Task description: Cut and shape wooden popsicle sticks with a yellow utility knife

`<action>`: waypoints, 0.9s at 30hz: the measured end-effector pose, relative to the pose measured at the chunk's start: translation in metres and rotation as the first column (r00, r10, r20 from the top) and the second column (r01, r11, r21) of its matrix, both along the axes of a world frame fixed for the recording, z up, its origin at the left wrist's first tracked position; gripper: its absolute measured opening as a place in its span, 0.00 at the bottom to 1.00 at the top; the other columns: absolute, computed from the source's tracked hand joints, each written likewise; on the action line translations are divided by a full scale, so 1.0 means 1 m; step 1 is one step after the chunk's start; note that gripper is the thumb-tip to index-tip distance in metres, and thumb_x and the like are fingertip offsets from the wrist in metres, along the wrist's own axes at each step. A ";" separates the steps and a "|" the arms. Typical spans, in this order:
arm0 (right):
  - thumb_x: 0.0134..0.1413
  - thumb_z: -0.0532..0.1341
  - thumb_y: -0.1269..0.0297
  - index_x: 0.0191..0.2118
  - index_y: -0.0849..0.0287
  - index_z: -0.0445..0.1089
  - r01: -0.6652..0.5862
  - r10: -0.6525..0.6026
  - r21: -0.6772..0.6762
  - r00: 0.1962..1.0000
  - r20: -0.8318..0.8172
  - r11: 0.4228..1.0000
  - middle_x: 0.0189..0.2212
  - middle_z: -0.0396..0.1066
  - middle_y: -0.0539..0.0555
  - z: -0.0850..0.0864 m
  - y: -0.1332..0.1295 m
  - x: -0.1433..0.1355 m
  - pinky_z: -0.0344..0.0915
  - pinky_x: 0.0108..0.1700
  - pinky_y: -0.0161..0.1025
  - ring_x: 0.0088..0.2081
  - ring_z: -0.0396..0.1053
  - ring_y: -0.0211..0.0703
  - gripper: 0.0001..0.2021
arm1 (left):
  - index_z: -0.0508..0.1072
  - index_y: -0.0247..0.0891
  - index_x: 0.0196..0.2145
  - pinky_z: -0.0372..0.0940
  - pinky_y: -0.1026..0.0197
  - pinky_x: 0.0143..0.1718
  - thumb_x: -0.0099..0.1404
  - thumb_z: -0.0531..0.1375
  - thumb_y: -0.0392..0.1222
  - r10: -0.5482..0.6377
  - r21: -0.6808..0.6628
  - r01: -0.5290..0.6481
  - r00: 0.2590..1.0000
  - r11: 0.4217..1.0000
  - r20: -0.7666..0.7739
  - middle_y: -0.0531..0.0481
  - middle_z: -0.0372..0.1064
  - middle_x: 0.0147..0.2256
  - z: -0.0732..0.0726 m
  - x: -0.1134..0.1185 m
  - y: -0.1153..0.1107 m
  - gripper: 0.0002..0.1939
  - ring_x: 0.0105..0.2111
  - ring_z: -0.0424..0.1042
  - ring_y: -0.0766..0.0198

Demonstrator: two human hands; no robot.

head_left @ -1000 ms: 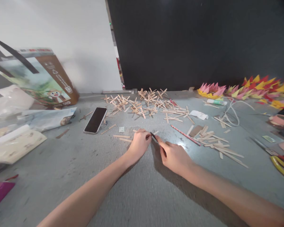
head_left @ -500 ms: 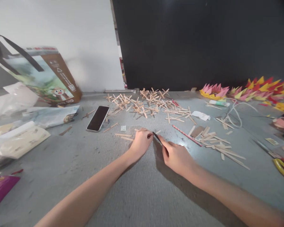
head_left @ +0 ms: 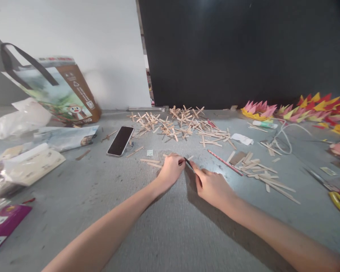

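Observation:
In the head view my left hand [head_left: 172,168] is closed, fingertips pressed down near the middle of the table. Pale ends of a wooden craft stick [head_left: 190,158] peek out beside those fingers; most of it is covered. My right hand [head_left: 214,187] grips a thin, dark, blade-like tool [head_left: 188,162], its index finger stretched along it. The tool's tip touches or nearly touches the left fingertips. Left of my left hand lie loose craft sticks [head_left: 151,162]. A red-and-white striped straw [head_left: 225,163] is beyond my right hand.
A heap of crossed craft sticks [head_left: 174,122] spreads along the back. More sticks [head_left: 255,168] and scissors [head_left: 333,190] lie right, a phone [head_left: 121,141] left. A carrier bag [head_left: 65,90] stands back left. Folded paper crowns [head_left: 259,109] sit back right.
The whole view has shifted slightly, so things appear a little farther right. Both hands keep nearly the same pose around the tool.

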State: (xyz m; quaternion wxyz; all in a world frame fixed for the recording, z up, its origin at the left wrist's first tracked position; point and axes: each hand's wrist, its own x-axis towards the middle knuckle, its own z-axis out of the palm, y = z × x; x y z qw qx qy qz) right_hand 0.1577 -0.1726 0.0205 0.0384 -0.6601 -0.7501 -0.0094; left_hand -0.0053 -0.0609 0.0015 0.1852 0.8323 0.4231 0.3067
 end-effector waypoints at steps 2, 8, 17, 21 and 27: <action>0.68 0.50 0.67 0.74 0.54 0.54 0.008 -0.008 0.010 1.000 0.000 1.000 0.35 0.79 0.58 -0.001 -0.006 0.000 0.63 0.32 0.40 0.30 0.77 0.49 0.30 | 0.77 0.36 0.23 0.57 0.61 0.34 0.62 0.61 0.28 -0.001 -0.002 0.001 1.000 1.000 -0.006 0.50 0.72 0.24 -0.001 0.000 0.000 0.12 0.28 0.66 0.65; 0.66 0.52 0.68 0.75 0.57 0.53 -0.008 0.009 -0.011 1.000 0.020 1.000 0.34 0.79 0.58 -0.003 -0.002 0.001 0.63 0.32 0.40 0.31 0.78 0.50 0.33 | 0.78 0.36 0.24 0.61 0.61 0.37 0.63 0.61 0.28 -0.024 0.015 0.024 1.000 1.000 -0.001 0.48 0.73 0.26 -0.005 0.002 0.003 0.12 0.32 0.69 0.62; 0.68 0.50 0.69 0.75 0.57 0.53 -0.020 0.021 0.033 0.999 -0.050 0.999 0.36 0.79 0.59 -0.005 -0.003 0.003 0.64 0.33 0.40 0.31 0.77 0.48 0.31 | 0.77 0.36 0.23 0.59 0.61 0.35 0.63 0.61 0.28 -0.023 0.022 0.024 1.000 0.999 -0.011 0.49 0.72 0.24 -0.001 -0.001 0.000 0.12 0.30 0.67 0.63; 0.69 0.49 0.68 0.74 0.56 0.54 -0.016 0.019 0.058 0.998 -0.065 0.998 0.34 0.78 0.58 -0.010 -0.010 0.006 0.63 0.31 0.39 0.29 0.76 0.47 0.30 | 0.77 0.36 0.24 0.59 0.61 0.36 0.64 0.61 0.28 -0.037 0.014 0.037 0.999 0.999 0.012 0.49 0.73 0.25 -0.001 -0.002 0.001 0.12 0.31 0.68 0.63; 0.67 0.51 0.69 0.74 0.58 0.55 -0.026 0.025 0.009 1.000 0.014 1.000 0.34 0.78 0.59 -0.006 -0.003 0.005 0.62 0.31 0.40 0.30 0.77 0.50 0.31 | 0.78 0.36 0.25 0.60 0.61 0.36 0.63 0.62 0.29 -0.026 -0.011 0.026 0.999 1.000 0.026 0.49 0.73 0.25 -0.004 0.000 0.003 0.11 0.30 0.68 0.63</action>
